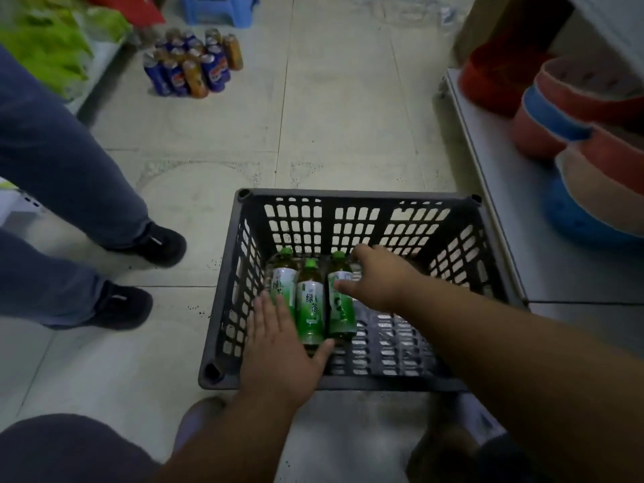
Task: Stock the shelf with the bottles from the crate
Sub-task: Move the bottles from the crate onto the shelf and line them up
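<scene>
Three green bottles [311, 303] lie side by side at the crate's [352, 379] left side. The left hand [284, 346], released and flat, rests on the leftmost; the right hand [378, 278] grasps the rightmost.

My feed is dim and flat, with a greenish cast. The crate [355, 200] near centre is the sharpest thing I get. Beyond it, the cans [193, 62] are soft, and the basins [571, 109] to its right smear with blur. Wide-angle bending bows the floor lines beyond the crate. Shadows pool below its near rim.
</scene>
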`<state>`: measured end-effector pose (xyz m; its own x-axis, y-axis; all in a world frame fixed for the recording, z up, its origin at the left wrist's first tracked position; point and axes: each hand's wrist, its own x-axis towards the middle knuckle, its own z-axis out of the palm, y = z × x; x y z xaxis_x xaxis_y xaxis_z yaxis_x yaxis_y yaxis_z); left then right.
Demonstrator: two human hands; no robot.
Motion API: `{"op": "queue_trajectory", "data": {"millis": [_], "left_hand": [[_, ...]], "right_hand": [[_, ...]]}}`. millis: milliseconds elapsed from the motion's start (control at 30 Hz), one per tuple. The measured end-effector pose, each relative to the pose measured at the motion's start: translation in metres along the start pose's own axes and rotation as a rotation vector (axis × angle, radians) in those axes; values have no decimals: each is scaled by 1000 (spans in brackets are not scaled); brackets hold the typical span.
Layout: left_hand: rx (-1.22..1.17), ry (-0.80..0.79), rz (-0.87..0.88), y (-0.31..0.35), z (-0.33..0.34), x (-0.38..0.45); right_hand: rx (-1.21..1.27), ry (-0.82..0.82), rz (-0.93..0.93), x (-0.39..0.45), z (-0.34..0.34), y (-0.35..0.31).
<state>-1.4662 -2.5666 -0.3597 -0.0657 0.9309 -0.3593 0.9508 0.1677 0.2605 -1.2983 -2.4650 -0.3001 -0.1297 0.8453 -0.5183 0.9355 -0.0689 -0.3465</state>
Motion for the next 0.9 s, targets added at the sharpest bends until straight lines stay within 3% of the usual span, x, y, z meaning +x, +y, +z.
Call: {"op": "queue_trajectory", "data": {"millis": [400,600,800,900], "left_hand": [[8,88,82,-5,15,16],[40,46,106,-8,17,19],[37,21,119,-7,18,17],[36,-6,114,-6,14,17]], "right_hand": [[320,-105,351,125,122,29],[363,30,541,176,158,45],[625,-64,535,168,143,68],[809,-68,442,140,129,62]]}}
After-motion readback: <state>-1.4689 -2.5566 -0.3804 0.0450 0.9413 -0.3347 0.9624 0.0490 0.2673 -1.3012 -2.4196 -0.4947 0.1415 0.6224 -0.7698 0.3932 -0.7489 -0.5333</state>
